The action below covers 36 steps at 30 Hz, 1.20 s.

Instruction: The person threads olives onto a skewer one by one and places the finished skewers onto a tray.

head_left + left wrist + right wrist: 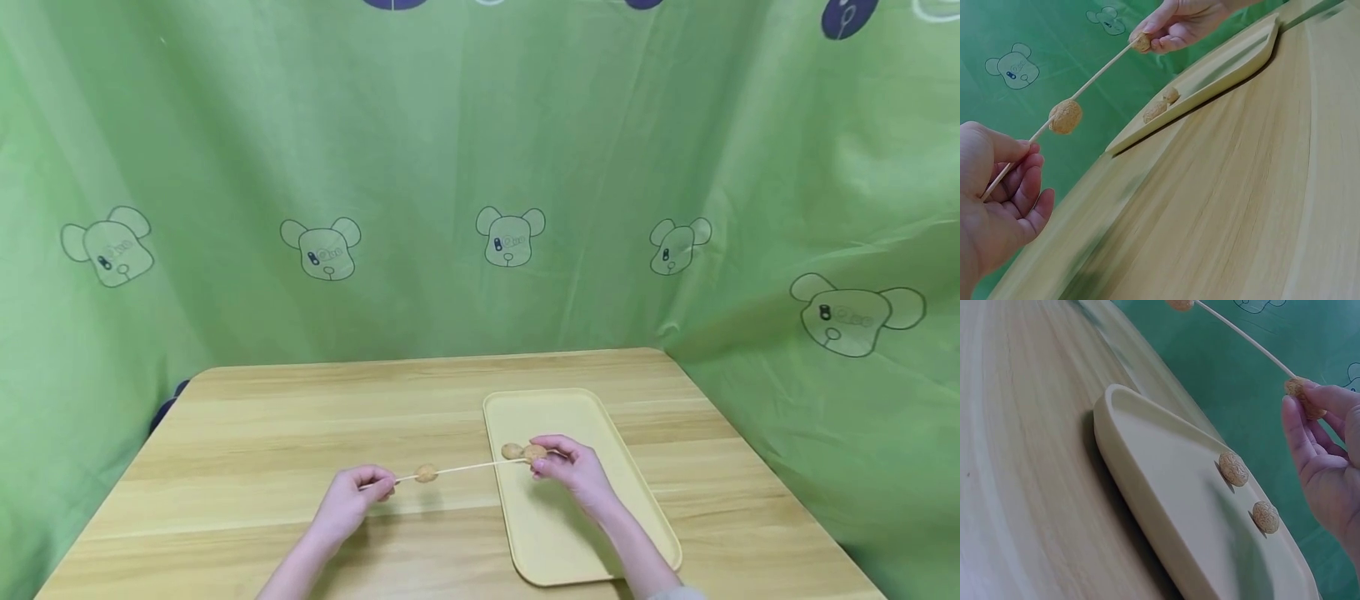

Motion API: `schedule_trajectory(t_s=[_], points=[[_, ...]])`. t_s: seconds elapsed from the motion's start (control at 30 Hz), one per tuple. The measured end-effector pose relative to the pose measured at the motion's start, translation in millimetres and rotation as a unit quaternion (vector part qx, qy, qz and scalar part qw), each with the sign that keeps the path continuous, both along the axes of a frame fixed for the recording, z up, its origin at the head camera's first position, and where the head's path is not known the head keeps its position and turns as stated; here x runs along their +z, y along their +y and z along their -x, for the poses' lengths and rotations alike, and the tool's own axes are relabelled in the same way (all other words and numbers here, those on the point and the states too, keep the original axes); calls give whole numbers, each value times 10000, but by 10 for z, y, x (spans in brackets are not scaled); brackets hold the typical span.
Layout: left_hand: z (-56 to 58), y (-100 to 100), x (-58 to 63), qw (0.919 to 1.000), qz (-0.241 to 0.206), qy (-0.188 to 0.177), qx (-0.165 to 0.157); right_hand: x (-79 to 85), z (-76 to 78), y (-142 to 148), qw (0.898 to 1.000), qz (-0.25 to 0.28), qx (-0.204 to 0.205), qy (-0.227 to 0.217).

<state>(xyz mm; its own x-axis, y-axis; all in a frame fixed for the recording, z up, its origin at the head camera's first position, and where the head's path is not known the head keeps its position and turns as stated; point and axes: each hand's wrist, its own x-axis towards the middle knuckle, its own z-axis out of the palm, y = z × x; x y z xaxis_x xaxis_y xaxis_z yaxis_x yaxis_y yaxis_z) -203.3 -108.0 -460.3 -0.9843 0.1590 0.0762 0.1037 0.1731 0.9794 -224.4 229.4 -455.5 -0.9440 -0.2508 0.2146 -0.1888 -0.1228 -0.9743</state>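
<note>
This looks like a small curtained-off booth or makeshift studio, though what kind of building or room lies around it cannot be told. Green fabric hangs in soft folds behind and along both sides, printed with a row of outlined cartoon bear heads and, near the top, purple shapes. Within this enclosure stands a plain table with a pale wood-grain top and rounded far corners, close to the cloth.

Green curtain, bear-head outlines and purple shapes on it; wood-grain table in front.
</note>
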Motion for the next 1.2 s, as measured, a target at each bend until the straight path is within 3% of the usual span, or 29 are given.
schedule_trajectory(t_s=[0.4, 1.2], points=[[4, 27, 3, 9999, -107, 25, -86, 27, -2, -49, 9998, 150, -139, 43], [21, 177, -5, 9989, -411, -192, -130, 7, -12, -45, 9996, 212, -17, 170]])
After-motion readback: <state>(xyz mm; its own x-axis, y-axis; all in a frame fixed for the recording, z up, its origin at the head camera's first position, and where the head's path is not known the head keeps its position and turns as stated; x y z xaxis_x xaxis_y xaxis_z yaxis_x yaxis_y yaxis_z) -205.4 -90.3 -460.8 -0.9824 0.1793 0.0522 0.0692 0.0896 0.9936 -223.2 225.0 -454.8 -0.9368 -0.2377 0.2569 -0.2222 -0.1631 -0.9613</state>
